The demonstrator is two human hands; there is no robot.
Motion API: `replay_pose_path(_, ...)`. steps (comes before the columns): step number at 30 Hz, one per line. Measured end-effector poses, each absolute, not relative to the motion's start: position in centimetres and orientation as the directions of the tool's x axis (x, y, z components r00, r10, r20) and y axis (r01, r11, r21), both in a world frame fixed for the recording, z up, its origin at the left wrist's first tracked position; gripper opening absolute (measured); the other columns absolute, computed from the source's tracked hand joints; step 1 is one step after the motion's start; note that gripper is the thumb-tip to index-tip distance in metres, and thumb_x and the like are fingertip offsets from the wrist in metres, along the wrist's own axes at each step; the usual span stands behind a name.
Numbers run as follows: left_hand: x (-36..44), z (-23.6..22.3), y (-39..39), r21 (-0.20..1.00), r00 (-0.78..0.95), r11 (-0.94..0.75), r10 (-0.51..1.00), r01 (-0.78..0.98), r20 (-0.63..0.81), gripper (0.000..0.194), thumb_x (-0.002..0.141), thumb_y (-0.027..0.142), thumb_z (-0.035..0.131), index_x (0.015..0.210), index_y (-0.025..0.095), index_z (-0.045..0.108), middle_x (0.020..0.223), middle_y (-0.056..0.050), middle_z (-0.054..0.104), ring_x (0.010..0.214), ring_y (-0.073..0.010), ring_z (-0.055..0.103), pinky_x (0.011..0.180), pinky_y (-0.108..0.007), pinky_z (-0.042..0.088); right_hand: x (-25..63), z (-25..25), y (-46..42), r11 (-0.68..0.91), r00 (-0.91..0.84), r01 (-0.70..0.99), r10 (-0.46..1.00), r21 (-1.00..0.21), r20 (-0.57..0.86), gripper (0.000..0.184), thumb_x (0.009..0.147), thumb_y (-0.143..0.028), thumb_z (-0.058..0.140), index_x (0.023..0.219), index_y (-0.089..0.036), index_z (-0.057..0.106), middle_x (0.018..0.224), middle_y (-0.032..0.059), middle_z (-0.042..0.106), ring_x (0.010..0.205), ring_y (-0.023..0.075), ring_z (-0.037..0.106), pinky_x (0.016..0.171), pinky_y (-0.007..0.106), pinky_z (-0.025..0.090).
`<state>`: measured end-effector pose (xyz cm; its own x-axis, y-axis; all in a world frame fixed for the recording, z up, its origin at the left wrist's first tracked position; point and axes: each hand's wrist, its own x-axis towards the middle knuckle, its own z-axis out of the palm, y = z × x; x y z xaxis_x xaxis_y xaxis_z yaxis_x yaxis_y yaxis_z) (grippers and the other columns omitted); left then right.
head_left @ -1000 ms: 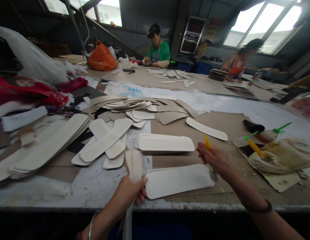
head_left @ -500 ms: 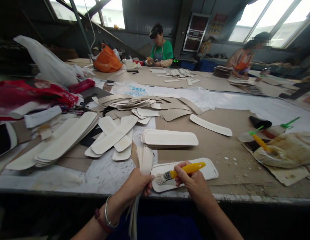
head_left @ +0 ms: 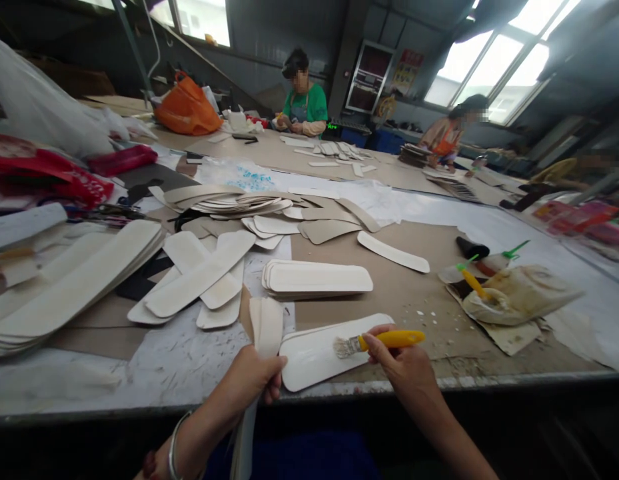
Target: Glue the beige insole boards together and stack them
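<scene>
My right hand point(head_left: 402, 360) grips a paintbrush point(head_left: 394, 339) by its yellow handle. Its bristles lie on the middle of a long white rounded panel point(head_left: 309, 360), which rests on others like it at the table's front edge. My left hand point(head_left: 254, 373) is closed around a bundle of off-white strips point(head_left: 266, 327) that hangs down over the edge. The left thumb touches the panel's left end. Just behind is a neat stack of white panels point(head_left: 319, 277).
Crossed white panels point(head_left: 204, 273) and a larger pile point(head_left: 84, 287) lie to the left. At the right are a glue-stained bag point(head_left: 524, 297) with a yellow-handled tool in it and a green-tipped bottle point(head_left: 494, 262). A co-worker in green point(head_left: 314, 107) works across the table.
The brush has moved from the panel's left end to its middle, leaving a wet sheen. My view has turned to the right. The left hand keeps its hold at the panel's end.
</scene>
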<state>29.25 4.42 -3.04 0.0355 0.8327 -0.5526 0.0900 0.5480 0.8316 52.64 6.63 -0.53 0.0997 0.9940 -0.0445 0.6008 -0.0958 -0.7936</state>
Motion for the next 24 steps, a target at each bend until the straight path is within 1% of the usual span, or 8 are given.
replay_pose_path(3, 29.1, -3.1, 4.3, 0.833, 0.039, 0.545, 0.834, 0.098, -0.550, 0.033, 0.061, 0.040, 0.056, 0.040, 0.015, 0.051, 0.038, -0.003, 0.053, 0.036, -0.0121, 0.046, 0.042, -0.024, 0.035, 55.0, 0.3, 7.2, -0.095, 0.181, 0.756, 0.981, -0.648, 0.066, 0.041, 0.073, -0.061, 0.050, 0.076, -0.021, 0.060, 0.059, 0.0044, 0.062, 0.056, 0.0231, 0.060, 0.061, 0.035, 0.045)
replay_pose_path(5, 29.1, -3.2, 4.3, 0.831, 0.032, 0.548, 0.833, 0.099, -0.553, 0.034, 0.062, 0.041, 0.056, 0.040, 0.016, 0.050, 0.038, -0.003, 0.053, 0.036, -0.0121, 0.046, 0.042, -0.024, 0.035, 56.6, 0.9, 7.4, -0.030, 0.162, 0.832, 0.968, -0.554, 0.192, 0.038, 0.077, -0.058, 0.047, 0.077, -0.021, 0.059, 0.066, 0.0064, 0.064, 0.063, 0.0237, 0.061, 0.065, 0.035, 0.045)
replay_pose_path(8, 29.3, -3.5, 4.3, 0.827, 0.006, 0.552, 0.832, 0.103, -0.555, 0.035, 0.062, 0.043, 0.055, 0.039, 0.017, 0.050, 0.036, -0.002, 0.052, 0.035, -0.0127, 0.045, 0.041, -0.025, 0.034, 57.7, 0.8, 7.3, 0.136, 0.021, 0.899, 0.936, -0.416, 0.352, 0.032, 0.085, -0.048, 0.043, 0.079, -0.020, 0.058, 0.077, 0.0094, 0.064, 0.073, 0.0238, 0.062, 0.071, 0.035, 0.046)
replay_pose_path(13, 29.6, -4.0, 4.2, 0.833, -0.043, 0.536, 0.843, 0.139, -0.536, 0.038, 0.060, 0.046, 0.055, 0.035, 0.018, 0.049, 0.034, -0.003, 0.051, 0.033, -0.0142, 0.045, 0.040, -0.026, 0.035, 54.2, -2.1, 5.0, 0.383, -0.258, 0.891, 0.869, -0.243, 0.422, 0.015, 0.089, -0.024, 0.044, 0.087, -0.019, 0.058, 0.080, 0.0095, 0.064, 0.076, 0.0222, 0.062, 0.068, 0.032, 0.050)
replay_pose_path(15, 29.6, -4.1, 4.3, 0.832, -0.042, 0.536, 0.843, 0.146, -0.536, 0.039, 0.060, 0.046, 0.055, 0.034, 0.019, 0.049, 0.033, -0.004, 0.051, 0.032, -0.0148, 0.045, 0.040, -0.026, 0.035, 51.7, -3.0, 3.7, 0.484, -0.335, 0.839, 0.820, -0.249, 0.464, 0.012, 0.087, -0.019, 0.048, 0.094, -0.019, 0.058, 0.082, 0.0095, 0.064, 0.078, 0.0213, 0.062, 0.068, 0.030, 0.051)
replay_pose_path(19, 29.4, -4.3, 4.5, 0.816, -0.025, 0.559, 0.827, 0.144, -0.562, 0.037, 0.059, 0.044, 0.057, 0.032, 0.020, 0.050, 0.033, -0.005, 0.052, 0.032, -0.0160, 0.046, 0.040, -0.027, 0.035, 48.6, -2.8, 2.3, 0.604, -0.393, 0.670, 0.782, -0.432, 0.483, 0.012, 0.085, -0.019, 0.049, 0.095, -0.019, 0.056, 0.080, 0.0082, 0.063, 0.075, 0.0186, 0.061, 0.065, 0.026, 0.053)
replay_pose_path(22, 29.4, -4.3, 4.5, 0.827, -0.014, 0.549, 0.834, 0.124, -0.552, 0.037, 0.059, 0.045, 0.057, 0.034, 0.019, 0.050, 0.033, -0.004, 0.052, 0.031, -0.0149, 0.046, 0.039, -0.026, 0.035, 49.8, -1.5, 2.8, 0.599, -0.371, 0.591, 0.796, -0.540, 0.478, 0.013, 0.085, -0.018, 0.050, 0.097, -0.020, 0.055, 0.082, 0.0071, 0.064, 0.078, 0.0175, 0.062, 0.070, 0.026, 0.054)
replay_pose_path(24, 29.5, -4.1, 4.4, 0.830, -0.021, 0.545, 0.837, 0.120, -0.546, 0.037, 0.059, 0.046, 0.056, 0.035, 0.018, 0.049, 0.033, -0.003, 0.052, 0.032, -0.0139, 0.045, 0.039, -0.025, 0.034, 51.2, -1.0, 3.5, 0.540, -0.281, 0.668, 0.820, -0.512, 0.498, 0.015, 0.085, -0.016, 0.050, 0.098, -0.020, 0.056, 0.086, 0.0077, 0.064, 0.083, 0.0186, 0.062, 0.075, 0.030, 0.053)
